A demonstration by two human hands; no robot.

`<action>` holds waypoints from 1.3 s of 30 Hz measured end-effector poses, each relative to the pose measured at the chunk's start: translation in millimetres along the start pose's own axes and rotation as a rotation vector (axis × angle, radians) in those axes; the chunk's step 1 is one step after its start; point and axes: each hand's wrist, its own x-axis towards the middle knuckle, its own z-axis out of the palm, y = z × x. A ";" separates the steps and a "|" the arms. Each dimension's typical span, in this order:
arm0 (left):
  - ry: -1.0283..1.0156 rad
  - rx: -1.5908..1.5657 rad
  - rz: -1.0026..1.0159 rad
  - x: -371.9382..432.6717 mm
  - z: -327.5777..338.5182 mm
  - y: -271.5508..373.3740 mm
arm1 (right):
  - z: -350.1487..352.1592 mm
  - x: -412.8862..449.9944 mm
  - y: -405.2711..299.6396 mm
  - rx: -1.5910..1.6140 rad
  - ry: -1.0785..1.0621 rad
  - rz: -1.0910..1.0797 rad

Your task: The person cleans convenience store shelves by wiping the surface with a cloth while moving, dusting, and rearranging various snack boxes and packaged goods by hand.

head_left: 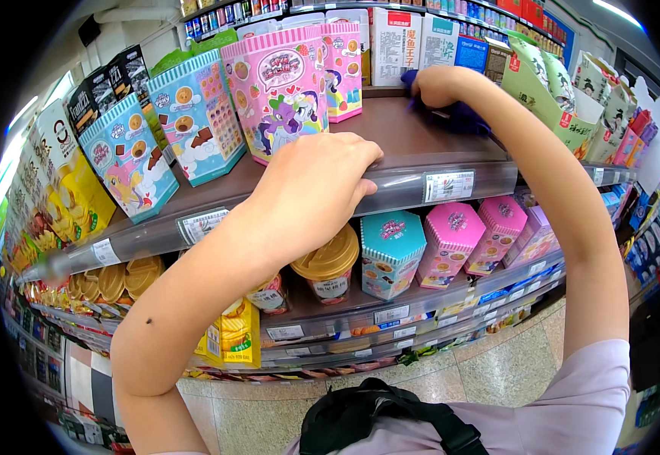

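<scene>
At the back of the brown top shelf (415, 131), my right hand (440, 85) grips a dark purple cloth (463, 118) bunched against the shelf surface. My left hand (324, 170) is over the shelf's clear front rail (389, 185), in front of a pink hexagonal snack box (276, 79). Its fingers point right and bend downward; whether they touch the rail is hidden. Left of that hand stand a blue cartoon snack box (193, 114) and a second blue box (128, 156). A narrower pink box (344, 68) stands behind the large pink one.
White boxes (396, 48) line the back. A green display carton (551, 114) stands right of my right arm. Below are a teal hexagonal box (393, 253), pink boxes (452, 244) and gold-lidded cups (330, 259). Yellow snack packs (79, 196) stand far left. A price tag (449, 186) sits in the rail.
</scene>
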 end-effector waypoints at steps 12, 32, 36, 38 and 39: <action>0.014 -0.001 0.025 -1.5 1.5 -3.8 | -1.8 -102.8 20.6 0.727 -0.124 -0.405; -0.049 -0.033 -0.039 2.9 -1.6 4.1 | 40.2 -20.9 48.8 0.434 0.199 -0.073; -0.011 -0.009 -0.003 -1.7 1.3 -3.6 | 26.3 -81.3 44.4 0.690 0.067 -0.189; 0.001 -0.005 -0.009 -3.2 1.5 -4.1 | 22.1 -102.5 44.6 0.662 0.050 -0.269; -0.020 -0.001 -0.021 -2.9 1.5 -3.2 | 26.5 -105.9 46.8 0.674 0.070 -0.271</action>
